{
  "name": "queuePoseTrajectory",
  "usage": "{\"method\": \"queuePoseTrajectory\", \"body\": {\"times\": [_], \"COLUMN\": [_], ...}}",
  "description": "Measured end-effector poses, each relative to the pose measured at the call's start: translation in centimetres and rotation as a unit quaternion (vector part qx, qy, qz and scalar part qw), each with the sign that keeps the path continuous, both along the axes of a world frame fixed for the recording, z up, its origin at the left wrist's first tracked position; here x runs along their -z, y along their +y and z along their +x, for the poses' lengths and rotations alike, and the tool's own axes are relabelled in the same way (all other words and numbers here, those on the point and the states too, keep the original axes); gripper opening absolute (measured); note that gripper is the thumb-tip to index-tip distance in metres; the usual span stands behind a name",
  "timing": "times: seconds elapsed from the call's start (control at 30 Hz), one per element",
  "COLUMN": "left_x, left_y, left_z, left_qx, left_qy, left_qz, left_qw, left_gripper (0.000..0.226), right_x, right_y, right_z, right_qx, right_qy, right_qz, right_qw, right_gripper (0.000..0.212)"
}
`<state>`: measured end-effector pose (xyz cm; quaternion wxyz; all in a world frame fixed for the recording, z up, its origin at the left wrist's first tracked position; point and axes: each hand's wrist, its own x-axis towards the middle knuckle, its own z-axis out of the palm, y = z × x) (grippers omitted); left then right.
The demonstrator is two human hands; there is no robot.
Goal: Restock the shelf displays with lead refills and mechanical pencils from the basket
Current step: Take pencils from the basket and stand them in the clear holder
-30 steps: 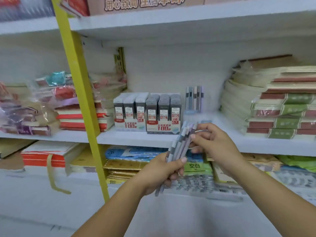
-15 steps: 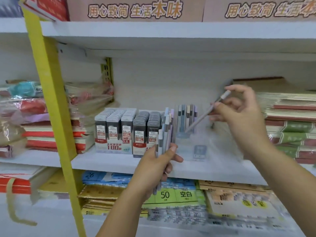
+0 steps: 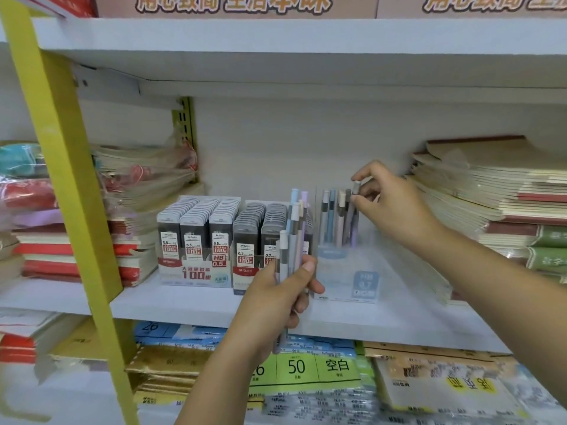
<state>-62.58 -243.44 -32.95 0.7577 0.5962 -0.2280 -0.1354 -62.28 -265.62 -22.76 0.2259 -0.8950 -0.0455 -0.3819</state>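
**Pencil by pencil at the stationery shelf**

A person's right hand (image 3: 395,207) pinches the cap end of a grey mechanical pencil (image 3: 352,213) between thumb and fingertips. It holds the pencil nearly upright, tip down, among the few standing pencils (image 3: 329,219) at the back of a clear display stand (image 3: 365,297) on the white shelf (image 3: 184,305). Whether the tip is seated in a slot cannot be told.

The left hand (image 3: 282,299), lower and nearer the shelf's front edge, grips a bundle of pastel pencils (image 3: 293,237). These are also upright, caps up, in front of the boxed lead refills (image 3: 199,228) just left of the stand.

The stand lies beyond and to the right of the bundle, so the right hand is the nearer one. The next pencil would likely be plucked by its cap from the top of the bundle and carried rightward with its long axis kept vertical. The basket is not in view.
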Motion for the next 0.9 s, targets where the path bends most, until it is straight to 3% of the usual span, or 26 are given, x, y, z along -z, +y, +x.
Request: {"method": "queuePoseTrajectory", "body": {"times": [0.23, 0.37, 0.5, 0.6, 0.67, 0.77, 0.9], "left_x": [-0.1, -0.4, -1.0, -1.8, -2.2, -2.4, -2.6], "left_y": [0.2, 0.2, 0.5, 0.9, 1.2, 1.2, 1.1], "left_z": [0.0, -0.1, -0.3, -0.5, -0.5, -0.6, -0.5], "left_qx": [0.004, 0.009, 0.025, 0.050, 0.065, 0.089, 0.100], "left_qy": [-0.002, 0.001, 0.013, 0.031, 0.038, 0.044, 0.042], "left_qz": [-0.008, -0.012, -0.012, -0.012, -0.007, 0.000, 0.005], "left_qw": [1.000, 1.000, 1.000, 0.998, 0.997, 0.995, 0.994], "left_gripper": [0.014, 0.012, 0.017, 0.032, 0.044, 0.052, 0.054], "right_x": [-0.2, 0.3, 0.3, -0.2, -0.3, 0.2, 0.4], "right_y": [0.1, 0.0, 0.1, 1.0, 2.6, 5.4, 7.0], "right_z": [0.0, 0.3, -0.1, -1.6, -2.9, -4.0, -3.9], "right_qx": [0.022, 0.108, 0.126, 0.085, -0.010, -0.164, -0.204], "right_qy": [0.016, 0.002, 0.040, -0.016, 0.017, 0.132, 0.114], "right_qz": [-0.015, -0.128, -0.141, -0.076, 0.031, 0.194, 0.313], "right_qw": [1.000, 0.986, 0.981, 0.993, 0.999, 0.958, 0.920], "right_gripper": [0.024, 0.023, 0.030, 0.028, 0.019, 0.021, 0.030]}}
